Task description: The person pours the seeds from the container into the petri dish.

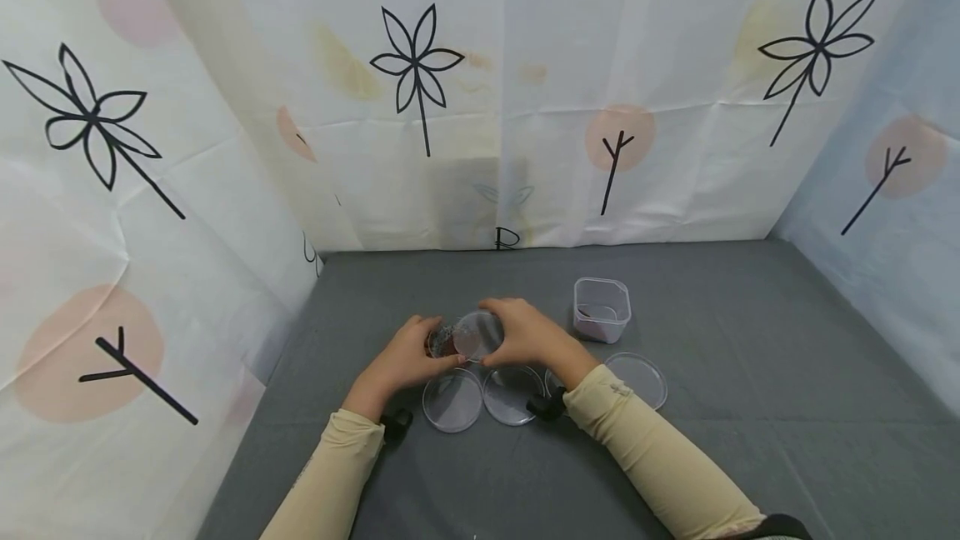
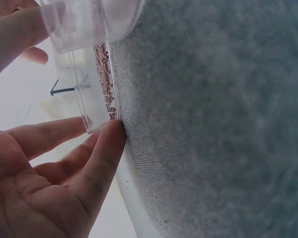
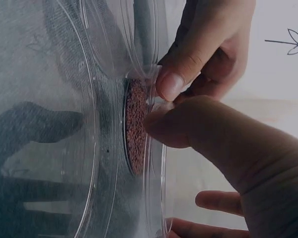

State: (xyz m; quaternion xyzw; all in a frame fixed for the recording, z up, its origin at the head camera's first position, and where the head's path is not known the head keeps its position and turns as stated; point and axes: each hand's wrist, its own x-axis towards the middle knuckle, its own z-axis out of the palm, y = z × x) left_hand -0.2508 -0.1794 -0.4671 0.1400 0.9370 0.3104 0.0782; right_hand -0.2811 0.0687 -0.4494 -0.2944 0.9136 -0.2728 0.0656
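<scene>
In the head view my left hand [image 1: 401, 357] grips the edge of a clear round petri dish [image 1: 438, 343] on the grey table. A layer of reddish-brown granules [image 3: 135, 129] lies inside it, best seen in the right wrist view. My right hand [image 1: 528, 336] holds a clear round lid [image 1: 478, 337] between thumb and fingers, partly over the dish and overlapping it. From the left wrist, my left thumb and fingers [image 2: 102, 163] pinch the dish's rim, while clear plastic covers part of the right hand's fingers at the top. Whether lid and dish touch is unclear.
Two clear round dishes or lids [image 1: 452, 401] [image 1: 513, 407] lie just in front of the hands. Another [image 1: 636, 380] lies right of the right forearm, one more partly hidden under it. A squarish translucent container [image 1: 602, 311] stands behind. Patterned cloth [image 1: 555, 190] hangs around the table.
</scene>
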